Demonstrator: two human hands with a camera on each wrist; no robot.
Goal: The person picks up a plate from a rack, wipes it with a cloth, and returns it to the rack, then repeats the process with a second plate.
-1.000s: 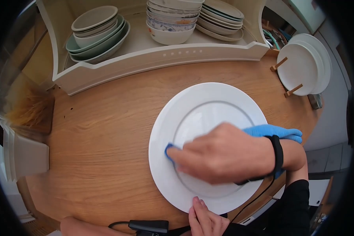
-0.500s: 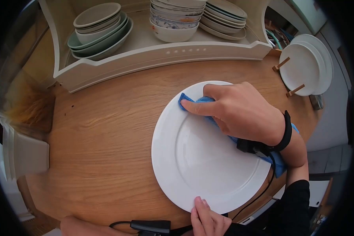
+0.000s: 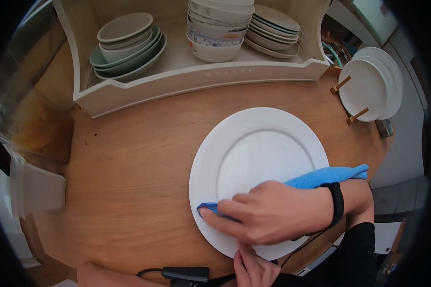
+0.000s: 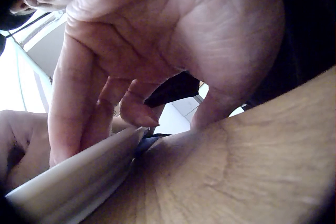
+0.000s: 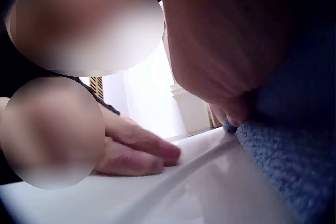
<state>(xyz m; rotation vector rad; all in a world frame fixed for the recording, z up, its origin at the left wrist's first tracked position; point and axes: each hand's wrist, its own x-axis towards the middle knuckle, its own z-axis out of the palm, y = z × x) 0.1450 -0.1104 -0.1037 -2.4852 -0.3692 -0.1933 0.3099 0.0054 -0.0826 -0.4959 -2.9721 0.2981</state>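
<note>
A large white plate (image 3: 258, 158) lies on the wooden table, its underside edge showing in the left wrist view (image 4: 79, 182). The right hand (image 3: 273, 213) grips a blue cloth (image 3: 321, 177) and presses it on the plate's left lower part; the cloth's tip pokes out by the fingertips, its other end trails over the right rim. In the right wrist view the cloth (image 5: 278, 166) lies against the white surface. At the near rim the left hand (image 3: 255, 269) rests its straight fingers on the plate; in the left wrist view this hand (image 4: 157, 40) arches over the rim.
A cream rack (image 3: 201, 81) at the back holds stacked bowls (image 3: 215, 36) and plates (image 3: 273, 36). White plates (image 3: 364, 88) stand on wooden pegs at the right. White containers (image 3: 40, 189) and a clear box (image 3: 43, 129) are at the left. A black device (image 3: 186, 274) lies at the near edge.
The right hand has moved with the cloth from the plate's upper part down to its lower left. The left hand stays at the near rim. The head view has shifted slightly.
</note>
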